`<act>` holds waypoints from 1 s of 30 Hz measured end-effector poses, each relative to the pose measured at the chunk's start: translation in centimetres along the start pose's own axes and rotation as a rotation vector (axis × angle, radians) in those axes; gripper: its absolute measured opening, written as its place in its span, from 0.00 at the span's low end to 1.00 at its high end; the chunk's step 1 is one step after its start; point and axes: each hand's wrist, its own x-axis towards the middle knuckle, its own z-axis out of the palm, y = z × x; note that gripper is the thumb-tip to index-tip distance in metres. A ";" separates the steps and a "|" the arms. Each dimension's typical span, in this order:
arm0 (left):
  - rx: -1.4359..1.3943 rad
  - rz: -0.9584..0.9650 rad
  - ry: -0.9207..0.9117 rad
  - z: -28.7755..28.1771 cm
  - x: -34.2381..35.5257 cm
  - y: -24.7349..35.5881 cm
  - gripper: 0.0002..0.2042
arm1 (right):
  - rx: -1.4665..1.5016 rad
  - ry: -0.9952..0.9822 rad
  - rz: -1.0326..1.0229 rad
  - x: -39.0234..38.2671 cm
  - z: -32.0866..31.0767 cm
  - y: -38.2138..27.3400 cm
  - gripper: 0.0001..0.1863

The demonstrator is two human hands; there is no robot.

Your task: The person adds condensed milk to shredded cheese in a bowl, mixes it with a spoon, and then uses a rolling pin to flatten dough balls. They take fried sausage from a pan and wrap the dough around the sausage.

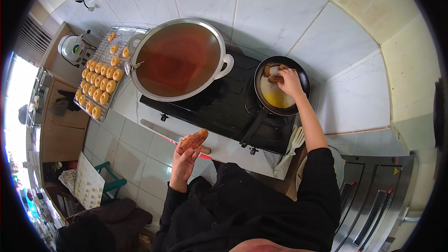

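Observation:
My left hand (183, 161) is closed around an oblong, browned piece of food (194, 139), like a fried bread roll, held over the front counter edge. My right hand (291, 83) reaches into a black frying pan (303, 78) on the right side of the stove. Its fingers grip a brown oblong piece (276, 79); the fingers partly hide it. More browned food (267, 70) lies beside it. Yellow melted fat (274, 97) and pale foam cover the pan's bottom. The pan handle (254, 127) points toward me.
A large pot (179, 60) of reddish-brown liquid stands on the black stove (186, 107). To its left, a wire rack (133, 30) holds several ring doughnuts. White slotted utensils (297, 140) lie right of the stove. A long flat tool with a wooden handle (204, 150) lies along the counter edge.

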 end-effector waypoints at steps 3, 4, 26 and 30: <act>0.003 0.049 0.059 -1.3 -1.0 0.4 0.21 | -0.039 -0.073 -0.003 0.9 -0.1 -0.4 0.19; -0.006 0.067 0.069 -1.7 -1.4 0.4 0.21 | -0.037 -0.079 -0.014 1.0 0.0 -0.5 0.19; -0.074 0.522 0.351 -8.4 -15.9 0.9 0.23 | 2.317 -0.050 0.014 -0.5 -2.0 -8.8 0.22; -0.098 0.685 0.497 -8.8 -24.2 0.4 0.24 | 2.482 -0.575 -0.278 -1.7 -1.9 -20.9 0.25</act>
